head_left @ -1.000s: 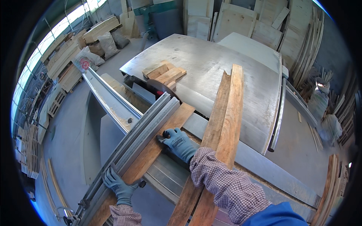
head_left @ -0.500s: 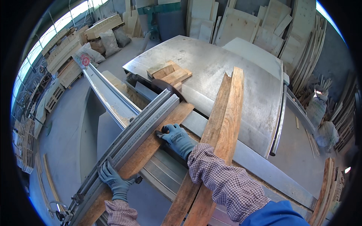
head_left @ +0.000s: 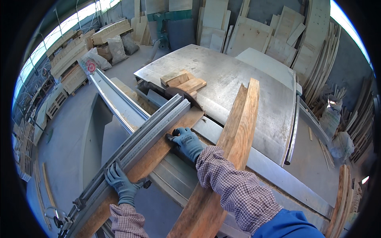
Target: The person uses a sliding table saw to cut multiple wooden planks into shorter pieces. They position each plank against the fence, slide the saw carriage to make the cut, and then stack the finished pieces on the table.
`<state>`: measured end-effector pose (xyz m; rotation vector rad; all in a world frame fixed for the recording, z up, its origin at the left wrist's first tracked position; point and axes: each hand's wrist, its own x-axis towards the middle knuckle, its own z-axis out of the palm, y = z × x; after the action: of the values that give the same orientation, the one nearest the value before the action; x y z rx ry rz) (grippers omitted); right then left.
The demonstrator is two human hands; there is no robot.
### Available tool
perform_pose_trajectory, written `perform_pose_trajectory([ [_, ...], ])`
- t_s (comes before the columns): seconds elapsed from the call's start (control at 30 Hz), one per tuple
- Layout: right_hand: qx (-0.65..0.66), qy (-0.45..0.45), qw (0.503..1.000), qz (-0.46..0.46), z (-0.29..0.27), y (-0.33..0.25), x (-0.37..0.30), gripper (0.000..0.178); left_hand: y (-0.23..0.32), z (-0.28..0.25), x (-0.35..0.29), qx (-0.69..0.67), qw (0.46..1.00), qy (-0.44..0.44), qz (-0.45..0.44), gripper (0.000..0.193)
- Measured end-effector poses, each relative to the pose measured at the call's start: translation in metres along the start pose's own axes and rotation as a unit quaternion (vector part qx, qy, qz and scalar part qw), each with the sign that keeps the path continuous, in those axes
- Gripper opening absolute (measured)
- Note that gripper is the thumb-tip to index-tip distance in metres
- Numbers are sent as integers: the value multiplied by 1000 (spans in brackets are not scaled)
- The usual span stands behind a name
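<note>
Head view: both hands gloved in blue-grey, laid on one plank (head_left: 155, 158). Left hand (head_left: 124, 185) sits lower down the plank, fingers spread over the fence (head_left: 154, 135), thumb held wide beside a small dark knob (head_left: 147, 184); whether it grips, cannot tell. Right hand (head_left: 186, 143) farther up, fingers bent, tips at the plank by the fence. Something black shows at those tips, glove or knob unclear; cannot tell how firmly it has hold of anything.

Plank runs slantwise along the near side of the fence, beneath both hands, far end near the round brown blade (head_left: 193, 100); contact unclear. Checked sleeves on both forearms; blue cloth above the right one.

Right forearm passes over two long boards (head_left: 245, 131), which lie side by side, reaching onto the metal bench (head_left: 222, 65). Short wood blocks (head_left: 192, 85) rest on the bench just beyond the blade. A pale metal rail (head_left: 115, 99) stretches out to the left.

Farther out: stacked timber (head_left: 70, 53) and filled bags (head_left: 116, 49) at upper left; wooden panels (head_left: 249, 35) lean at the back; thin strips stand at right.
</note>
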<state>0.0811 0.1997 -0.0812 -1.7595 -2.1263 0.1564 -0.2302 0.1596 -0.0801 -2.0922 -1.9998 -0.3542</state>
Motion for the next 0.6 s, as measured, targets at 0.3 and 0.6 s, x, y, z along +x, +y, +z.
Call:
perform_pose_trajectory([
  [0.3,34,-61,996,47,-20,-27,5,43,-6,4,5,-6,1000,-10,-1,147],
  [0.6,31,-95,994,52,-27,-28,-6,49,-10,-25,-8,-11,990,-129,61,141],
])
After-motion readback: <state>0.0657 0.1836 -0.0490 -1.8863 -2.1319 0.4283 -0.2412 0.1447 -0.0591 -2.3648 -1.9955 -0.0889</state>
